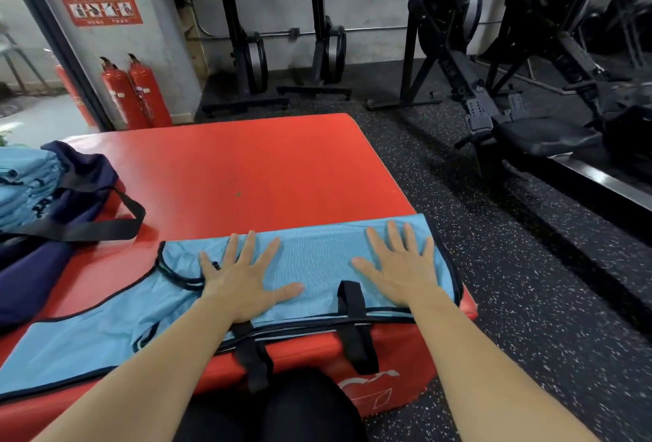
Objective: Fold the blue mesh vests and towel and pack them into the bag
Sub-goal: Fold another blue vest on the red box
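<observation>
Blue mesh covers the near edge of the red padded bench (247,166): one vest (317,258) lies there as a long band, its right part doubled over and its left end trailing toward the bench's near left corner. The left hand (243,282) and the right hand (402,275) both lie flat on the doubled part with fingers spread. Neither grip closes on anything; the palms only press the cloth down. At the bench's left side the navy bag (31,279) lies open with a stack of folded blue cloth (24,187) showing in its mouth, so I judge that several vests are already packed. Whether the towel is among them I cannot tell, and no towel shows on the bench. This vest looks partway through its folding: it probably wants more folds across its length, then a carry to the bag. No other loose vest shows on the bench.
</observation>
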